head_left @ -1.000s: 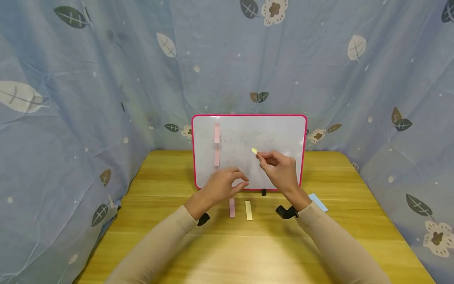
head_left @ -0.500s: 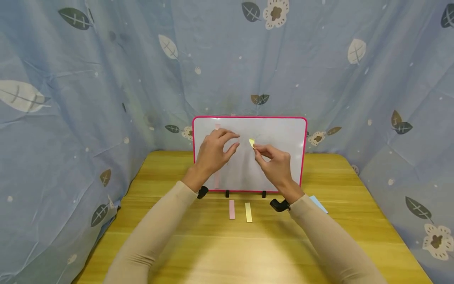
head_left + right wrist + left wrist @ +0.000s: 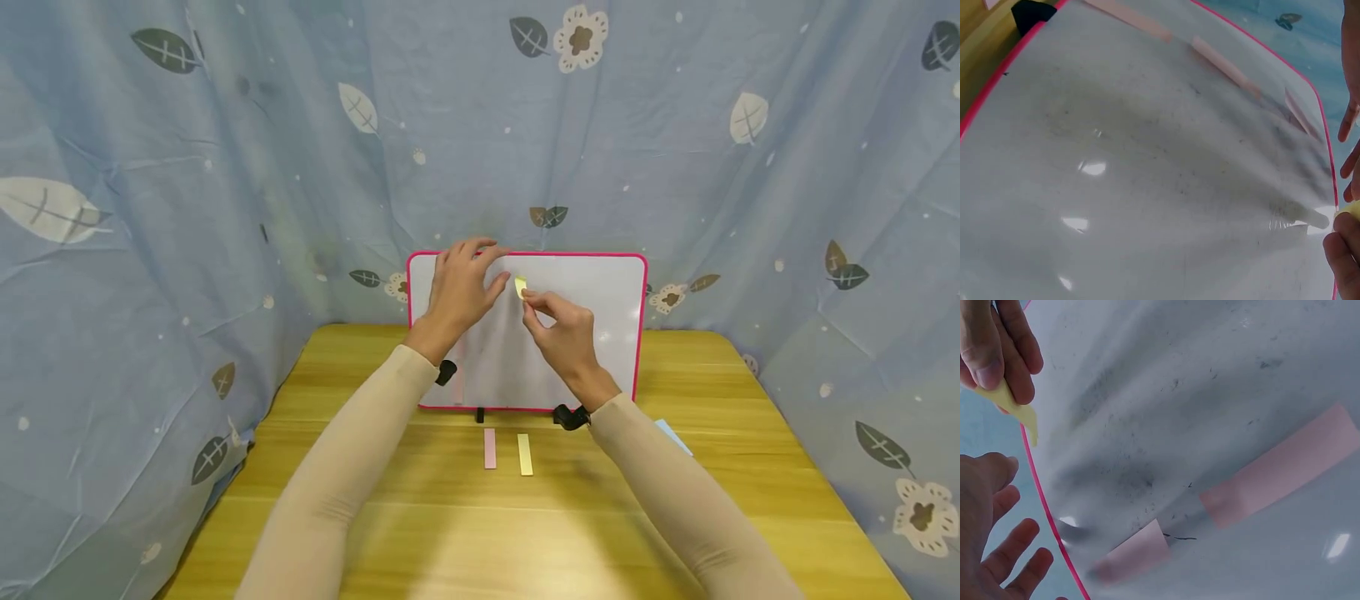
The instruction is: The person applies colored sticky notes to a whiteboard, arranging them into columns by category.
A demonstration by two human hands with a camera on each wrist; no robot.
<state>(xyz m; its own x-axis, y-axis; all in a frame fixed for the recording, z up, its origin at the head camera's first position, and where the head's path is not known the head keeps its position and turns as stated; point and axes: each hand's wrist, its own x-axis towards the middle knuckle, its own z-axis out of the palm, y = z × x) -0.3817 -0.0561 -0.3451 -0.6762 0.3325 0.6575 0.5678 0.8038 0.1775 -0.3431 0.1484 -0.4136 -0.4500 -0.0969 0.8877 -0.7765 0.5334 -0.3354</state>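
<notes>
My right hand [image 3: 562,329] pinches a small yellow sticky-note strip [image 3: 521,287] between thumb and fingers, its free end curling upward before the upper part of the whiteboard [image 3: 615,300]. Left of it, my left hand [image 3: 461,287] is raised with fingers spread and relaxed, overlapping the board's top edge and holding nothing. In the left wrist view, a longer pink strip [image 3: 1285,462] and a shorter-looking pink strip [image 3: 1135,553] stick to the board. The right wrist view shows a line of pink strips [image 3: 1225,65] along one side; in the head view my left hand and arm mostly hide them.
On the wooden table [image 3: 480,517] before the board lie a pink sticky-note pad [image 3: 490,448] and a yellow pad [image 3: 525,454]. A blue paper piece [image 3: 673,436] sits by my right forearm. Black feet [image 3: 480,415] support the board, and a patterned curtain [image 3: 645,167] hangs behind.
My left hand has risen from the board's lower edge to its top edge. My right hand has carried the yellow strip up and slightly left.
</notes>
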